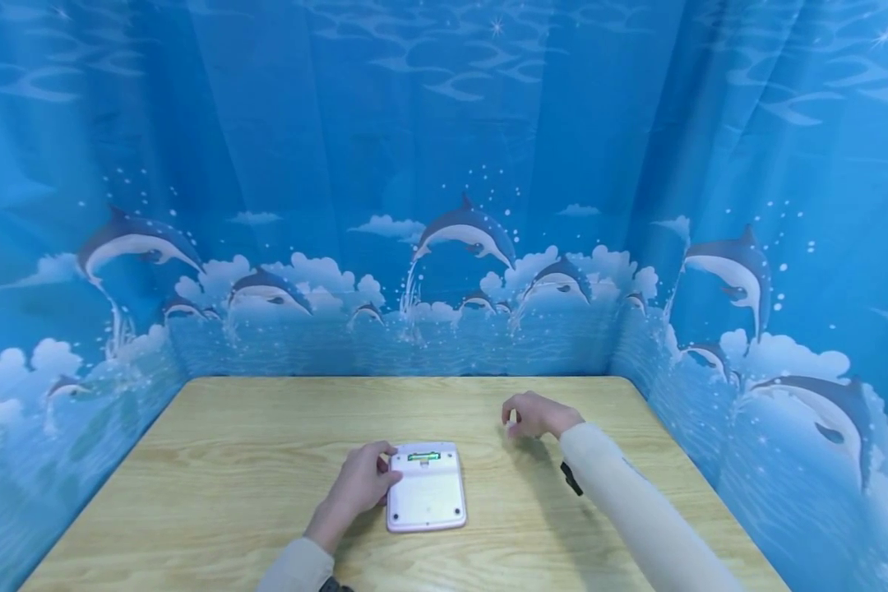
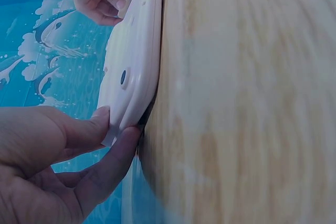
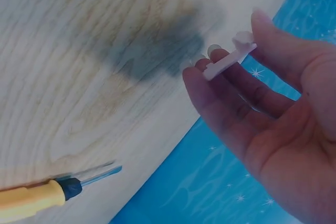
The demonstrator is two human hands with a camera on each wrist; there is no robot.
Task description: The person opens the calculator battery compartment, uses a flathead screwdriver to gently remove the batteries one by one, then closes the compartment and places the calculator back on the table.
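Observation:
A flat, pinkish-white calculator-like device lies back side up on the table, with dark feet near its corners. Its battery compartment is uncovered and a green battery shows inside. My left hand pinches the left edge of the device, thumb on top and a finger underneath, as the left wrist view shows. Off to the right, my right hand is raised above the table. In the right wrist view it holds a small pinkish-white battery cover between thumb and fingertips.
A screwdriver with a yellow handle lies on the table near my right hand, seen in the right wrist view. The wooden table is bordered by a blue dolphin-print curtain at the back and sides.

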